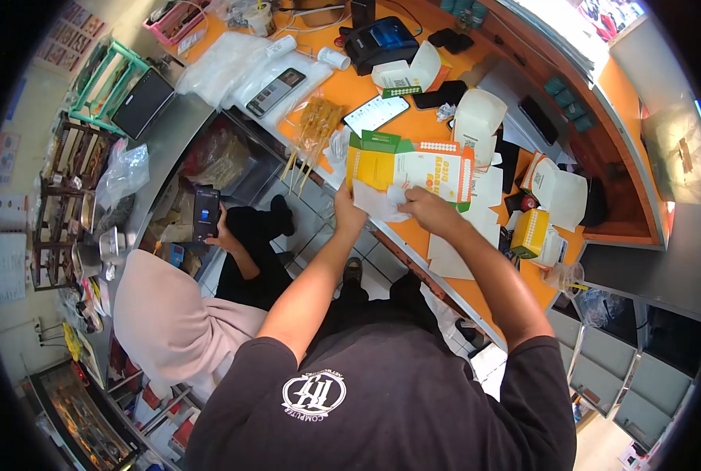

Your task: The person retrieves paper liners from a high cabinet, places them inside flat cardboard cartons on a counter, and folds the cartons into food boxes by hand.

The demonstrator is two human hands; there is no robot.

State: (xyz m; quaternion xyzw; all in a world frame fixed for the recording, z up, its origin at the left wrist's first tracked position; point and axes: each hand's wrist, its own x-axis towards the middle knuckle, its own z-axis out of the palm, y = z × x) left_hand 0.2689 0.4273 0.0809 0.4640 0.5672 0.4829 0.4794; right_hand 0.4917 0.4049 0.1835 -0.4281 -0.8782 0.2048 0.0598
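Over the near edge of the orange counter, a thin white sheet [375,204] is stretched between my two hands; I cannot tell whether it is paper or plastic. My left hand [349,210] pinches its left end. The fingers of my right hand [429,209] are closed on its crumpled right end. Just beyond lies an opened printed food box [413,169], yellow, white, orange and green. To its left, skewers of food [319,122] rest in a clear plastic bag, sticks pointing toward me. A phone with a lit screen [375,114] lies behind the box.
Several open white cartons [480,118] and a yellow box [530,234] crowd the right side of the counter [401,229]. A black printer [382,43] stands at the back. Clear plastic bags [233,67] lie at the left. Beside me sits another person [162,314] holding a phone [207,213].
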